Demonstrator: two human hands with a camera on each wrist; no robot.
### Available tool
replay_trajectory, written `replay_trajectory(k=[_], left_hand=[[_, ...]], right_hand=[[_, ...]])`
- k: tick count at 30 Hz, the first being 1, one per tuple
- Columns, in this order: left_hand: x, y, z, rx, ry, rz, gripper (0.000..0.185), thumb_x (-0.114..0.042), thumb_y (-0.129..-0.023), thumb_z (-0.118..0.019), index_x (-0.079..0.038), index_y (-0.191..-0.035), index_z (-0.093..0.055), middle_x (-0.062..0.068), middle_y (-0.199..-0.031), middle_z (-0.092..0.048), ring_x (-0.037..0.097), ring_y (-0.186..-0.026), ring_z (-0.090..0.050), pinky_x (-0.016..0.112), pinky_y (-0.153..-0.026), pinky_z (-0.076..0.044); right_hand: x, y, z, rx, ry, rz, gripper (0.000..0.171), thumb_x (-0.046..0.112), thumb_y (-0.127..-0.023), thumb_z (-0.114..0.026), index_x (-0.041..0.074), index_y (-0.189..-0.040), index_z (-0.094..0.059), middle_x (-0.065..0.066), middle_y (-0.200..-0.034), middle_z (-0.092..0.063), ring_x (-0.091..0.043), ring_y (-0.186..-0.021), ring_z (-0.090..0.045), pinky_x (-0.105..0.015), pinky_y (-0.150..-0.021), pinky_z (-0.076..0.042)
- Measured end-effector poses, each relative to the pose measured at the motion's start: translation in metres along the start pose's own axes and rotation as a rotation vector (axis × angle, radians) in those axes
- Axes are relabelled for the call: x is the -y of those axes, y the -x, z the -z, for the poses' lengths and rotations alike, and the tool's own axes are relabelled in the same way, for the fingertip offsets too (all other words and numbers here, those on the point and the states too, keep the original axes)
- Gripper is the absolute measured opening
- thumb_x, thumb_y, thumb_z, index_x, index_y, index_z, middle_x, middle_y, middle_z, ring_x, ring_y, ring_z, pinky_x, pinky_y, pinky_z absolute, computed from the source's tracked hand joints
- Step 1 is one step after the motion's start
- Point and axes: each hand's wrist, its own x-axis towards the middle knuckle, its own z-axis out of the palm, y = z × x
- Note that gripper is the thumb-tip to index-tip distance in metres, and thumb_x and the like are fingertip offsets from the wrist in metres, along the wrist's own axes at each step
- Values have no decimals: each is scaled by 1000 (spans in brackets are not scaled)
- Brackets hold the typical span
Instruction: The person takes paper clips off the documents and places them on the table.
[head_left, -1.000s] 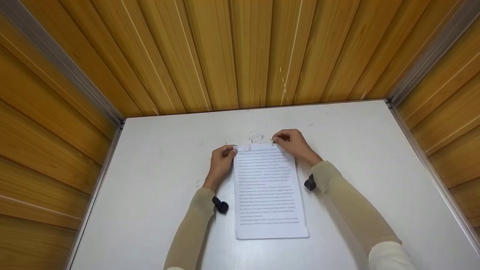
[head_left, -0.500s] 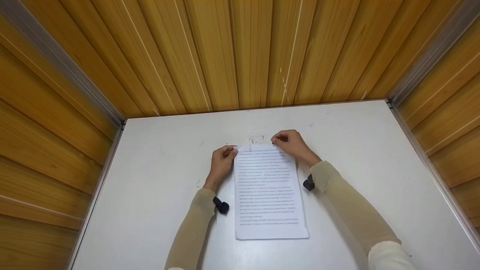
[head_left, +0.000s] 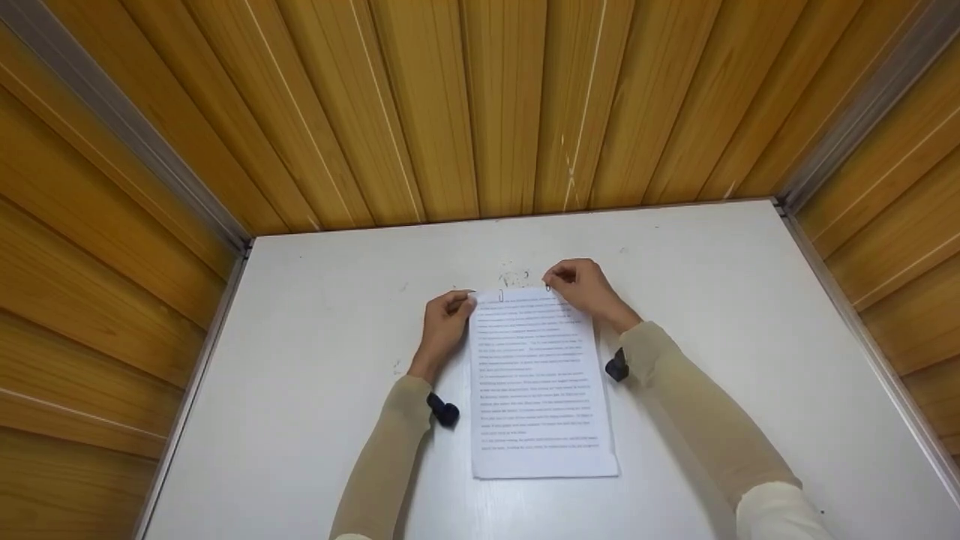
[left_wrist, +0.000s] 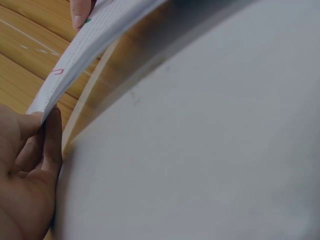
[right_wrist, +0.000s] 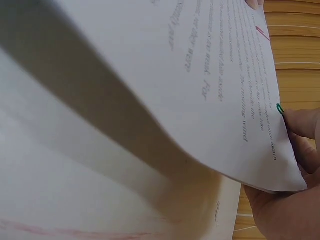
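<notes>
Paper stack: we see the printed stack (head_left: 536, 382) midway between the desk's (head_left: 300, 375) left and right edges, its far end raised off the surface.
Left hand: we see the left hand (head_left: 446, 324) pinching the stack's far left corner, thumb on the printed face, fingers behind.
Right hand: we see the right hand (head_left: 585, 289) near the stack's far right corner, thumb and fingers closed on the green clip (right_wrist: 280, 108) at the paper's edge.
Red clip: we find the red clip (left_wrist: 58, 71) on the same far edge, between the two hands, nearer the left one.
Desk marks: we notice dark marks (head_left: 514, 277) between the stack and the desk's far edge.
Wall: we see wood-look panels (head_left: 502, 112) rising beyond the desk's far edge.
</notes>
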Motion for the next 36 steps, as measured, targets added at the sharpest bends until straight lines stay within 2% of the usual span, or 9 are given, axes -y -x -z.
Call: replay_trajectory(k=[6, 11, 18, 21, 25, 36], left_hand=[[1, -1, 0, 1, -4, -3, 20, -14, -106, -68, -6, -122, -78, 10, -113, -80, 20, -103, -75, 34, -93, -57], [2, -2, 0, 3, -6, -16, 20, -15, -106, -68, -5, -121, -78, 10, -113, -80, 19, -102, -75, 33, -91, -57], [2, -3, 1, 3, -11, -18, 20, -16, -106, -68, -7, -121, -78, 9, -112, -80, 19, -100, -75, 32, -90, -57], [3, -3, 1, 2, -12, -22, 20, -15, -106, -68, -5, -121, -78, 10, -112, -80, 19, -100, -75, 31, -89, -57], [3, -2, 1, -2, -6, -27, 20, -14, -106, -69, -4, -121, -78, 11, -112, -80, 20, -99, -75, 31, -89, -57], [3, -2, -1, -5, -24, -6, 20, -15, -106, -68, -5, -120, -78, 9, -112, -80, 18, -100, -75, 34, -91, -58]], right_hand=[[0, -1, 1, -19, -2, 4, 18, 16, -107, -66, 5, -107, -80, -10, -105, -78, -19, -95, -64, -34, -90, -49], [1, -3, 5, -31, -12, -6, 20, 16, -107, -65, 2, -110, -79, -12, -106, -78, -21, -98, -67, -35, -93, -50], [-3, -8, 21, -58, -47, -15, 26, 17, -108, -64, -5, -117, -75, -18, -104, -76, -28, -94, -72, -24, -78, -54], [-6, -8, 28, -76, -56, -35, 27, 17, -108, -64, -6, -118, -75, -19, -105, -76, -28, -93, -72, -19, -73, -54], [-11, -6, 38, -95, -55, -49, 26, 17, -108, -64, -5, -119, -74, -19, -104, -76, -25, -90, -72, -17, -71, -54], [-24, 10, 59, -100, -4, -8, 26, 18, -109, -64, -4, -117, -75, -20, -104, -76, -30, -92, -71, -17, -70, -53]])
